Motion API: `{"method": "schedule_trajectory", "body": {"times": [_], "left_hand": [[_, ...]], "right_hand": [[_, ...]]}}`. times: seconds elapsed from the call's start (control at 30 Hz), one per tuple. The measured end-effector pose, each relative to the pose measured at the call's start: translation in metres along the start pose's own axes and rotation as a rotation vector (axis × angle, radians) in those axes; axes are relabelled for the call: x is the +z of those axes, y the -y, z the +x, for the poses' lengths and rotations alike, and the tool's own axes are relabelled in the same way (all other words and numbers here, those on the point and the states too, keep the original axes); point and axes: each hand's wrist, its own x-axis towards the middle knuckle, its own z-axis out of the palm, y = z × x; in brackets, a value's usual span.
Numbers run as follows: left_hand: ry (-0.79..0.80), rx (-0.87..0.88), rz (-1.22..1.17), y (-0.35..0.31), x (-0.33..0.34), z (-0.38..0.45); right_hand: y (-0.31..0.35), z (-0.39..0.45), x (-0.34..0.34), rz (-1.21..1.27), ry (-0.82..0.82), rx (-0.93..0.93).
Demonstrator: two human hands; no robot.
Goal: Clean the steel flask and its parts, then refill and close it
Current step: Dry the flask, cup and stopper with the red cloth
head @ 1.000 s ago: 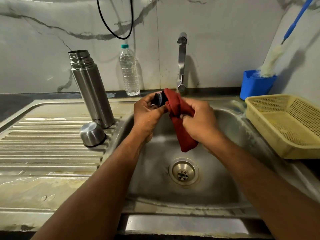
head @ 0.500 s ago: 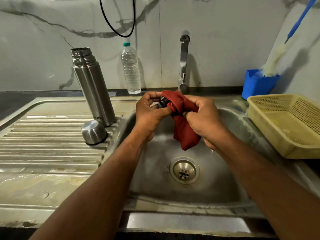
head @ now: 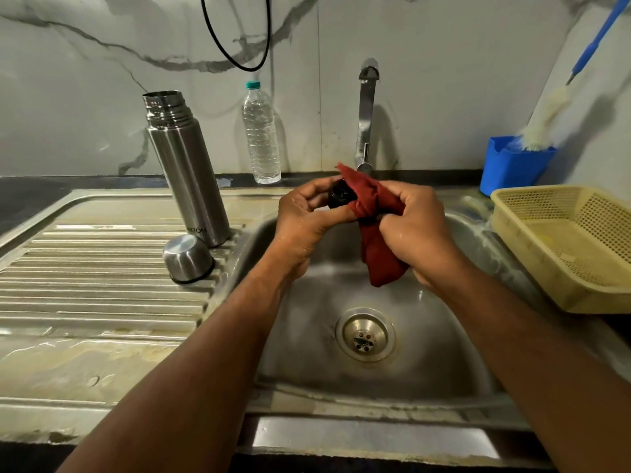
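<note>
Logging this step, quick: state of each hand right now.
Left hand: closed around the small black stopper.
Right hand: closed on the red cloth, pressing it to the stopper.

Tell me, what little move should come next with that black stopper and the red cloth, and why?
Probably turn the stopper a little in the left hand so the cloth, gripped by the right hand, reaches an unwiped side. The cloth covers only part of it, and the flask stands open, waiting beside its cap.
</note>
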Motion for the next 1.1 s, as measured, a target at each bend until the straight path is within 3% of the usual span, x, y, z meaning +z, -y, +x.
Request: {"method": "schedule_trajectory", "body": {"times": [0.13,0.33,0.63,0.7,0.77,0.97,1.1], "left_hand": [[-0.040,0.002,0.309,0.014,0.001,0.000],[0.033,-0.022,0.061,0.008,-0.001,-0.002],[0.074,-0.040,-0.145,0.000,0.006,-0.004],[0.063,-0.042,-0.110,0.001,0.006,-0.004],[0.031,-0.049,-0.046,0.005,0.007,-0.003],[-0.101,-0.002,0.111,0.008,0.003,-0.002],[-0.084,0.011,0.082,0.000,0.004,-0.003]], "right_hand": [[-0.004,0.000,-0.001,0.043,-0.027,0.139],[-0.002,-0.001,-0.001,-0.008,0.037,0.101],[-0.013,0.010,-0.003,0.206,-0.039,0.526],[-0.015,0.010,-0.003,0.203,-0.043,0.541],[-0.013,0.009,-0.002,0.172,-0.051,0.449],[-0.003,-0.003,0.004,-0.225,0.037,-0.143],[-0.002,-0.004,0.005,-0.290,0.001,-0.214]]}}
